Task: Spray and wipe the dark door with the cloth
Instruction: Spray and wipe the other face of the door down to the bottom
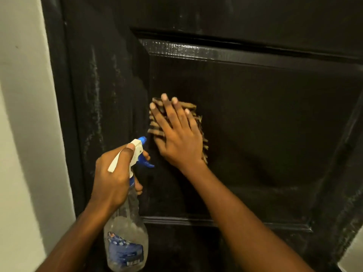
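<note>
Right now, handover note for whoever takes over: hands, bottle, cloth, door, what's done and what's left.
Left hand: grips the spray bottle at its neck, thumb over the white head, nozzle toward the door.
Right hand: flat, fingers straight, pressing the striped cloth on the left part of the recessed panel.
Done: wiping is under way on the panel.
Left: whitish streaks show on the left stile and along the right edge; they likely need wiping.
</note>
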